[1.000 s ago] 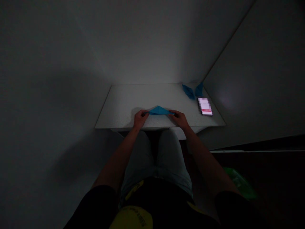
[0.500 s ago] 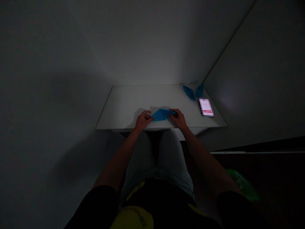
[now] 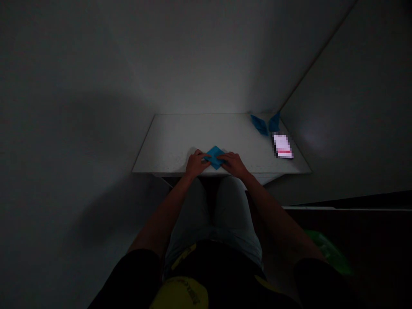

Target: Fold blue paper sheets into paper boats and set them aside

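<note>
A blue folded paper (image 3: 215, 157), diamond-shaped from above, lies near the front edge of the white table (image 3: 193, 133). My left hand (image 3: 196, 163) grips its left corner, the fingertips hiding that corner. On the other side my right hand (image 3: 233, 164) holds the right corner, with fingers reaching over the paper's top. Both hands rest low at the table's front edge.
Two blue folded papers (image 3: 259, 125) (image 3: 274, 122) stand at the table's back right corner. In front of them lies a phone (image 3: 283, 146) with a lit, blurred screen. Walls border the table behind and at the right. Something green (image 3: 328, 251) is on the dark floor at the right.
The blue paper has gone from a long, wide shape to a compact diamond. My right hand has moved slightly left and down, and its fingers now reach over the paper.
</note>
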`<state>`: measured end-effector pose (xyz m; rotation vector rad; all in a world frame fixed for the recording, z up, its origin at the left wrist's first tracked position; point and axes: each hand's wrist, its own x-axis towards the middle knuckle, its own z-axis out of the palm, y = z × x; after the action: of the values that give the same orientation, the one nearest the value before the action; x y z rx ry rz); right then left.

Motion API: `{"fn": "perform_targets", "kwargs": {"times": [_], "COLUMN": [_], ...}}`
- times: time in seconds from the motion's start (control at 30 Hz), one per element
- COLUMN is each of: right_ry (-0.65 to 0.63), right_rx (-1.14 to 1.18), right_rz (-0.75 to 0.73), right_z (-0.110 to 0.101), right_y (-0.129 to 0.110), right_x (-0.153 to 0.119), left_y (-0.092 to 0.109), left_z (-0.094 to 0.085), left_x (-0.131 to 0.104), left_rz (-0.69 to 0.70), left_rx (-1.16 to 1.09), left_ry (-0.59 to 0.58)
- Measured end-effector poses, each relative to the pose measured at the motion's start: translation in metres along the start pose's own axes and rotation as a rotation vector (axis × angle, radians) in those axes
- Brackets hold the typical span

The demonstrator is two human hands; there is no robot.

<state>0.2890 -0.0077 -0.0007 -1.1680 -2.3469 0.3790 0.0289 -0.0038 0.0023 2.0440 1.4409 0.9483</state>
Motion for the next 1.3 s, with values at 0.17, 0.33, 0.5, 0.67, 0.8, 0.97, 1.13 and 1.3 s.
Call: {"fn": "perform_targets", "kwargs": {"times": [0.17,0.33,0.5,0.67,0.8,0.97,1.13,1.3], "right_ry": [0.095,0.125,0.124,0.035,-0.024,-0.129,-0.183,-0.214], "right_rx": [0.033,0.099,0.032,-0.097,-0.150,-0.199,-0.171,-0.160], "right_rz": [0.119,0.234,0.168,0.083,0.030,-0.050,-0.087,-0.113], "right_z": [-0.007,-0.010,-0.009,-0.006,-0.011,-0.021,-0.024,-0.027], "right_y": [0.014,0.016,0.007,0.002,-0.005,-0.011,-0.009,-0.008], "right_x": [-0.010,-0.010,-0.009,-0.013,-0.028,-0.053,-0.061,-0.058], "left_y": [0.002,0.004,0.007,0.009,0.012,0.013,0.011,0.016], "left_z": [0.001,0.002,-0.001,0.001,0.000,-0.008,-0.011,-0.015], "left_x": [0.000,0.001,-0.001,0.000,-0.010,-0.037,-0.046,-0.046], "left_rz": [0.052,0.014,-0.015,0.155,0.241,0.367,0.400,0.417], "left_rx": [0.003,-0.063,-0.055,0.049,0.156,0.298,0.278,0.319], "left_ry": [0.012,0.010,0.007,-0.076,-0.212,-0.368,-0.354,-0.414]}}
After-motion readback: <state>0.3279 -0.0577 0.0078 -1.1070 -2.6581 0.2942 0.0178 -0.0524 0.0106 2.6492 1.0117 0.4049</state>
